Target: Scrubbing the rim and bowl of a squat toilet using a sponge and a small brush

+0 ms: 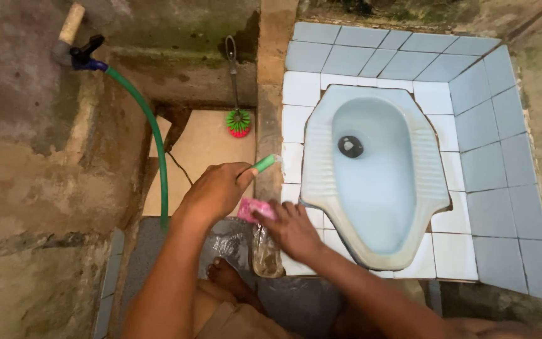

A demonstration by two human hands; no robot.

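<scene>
Clear bottle (266, 251) is steadied by right hand (293, 227) gripping pink cap (255, 208); green hose (263, 164), clenched in left hand (216, 190), is best aimed straight down.

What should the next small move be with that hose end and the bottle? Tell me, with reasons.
Probably tip the green hose end down to the clear bottle: the left hand holds it above, angled away, while the right hand steadies the bottle and a pink packet.

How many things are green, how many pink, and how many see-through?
Green: 2, the hose and the hose end in the left hand
Pink: 1, the packet under the right hand
See-through: 1, the bottle
Total: 4
</scene>
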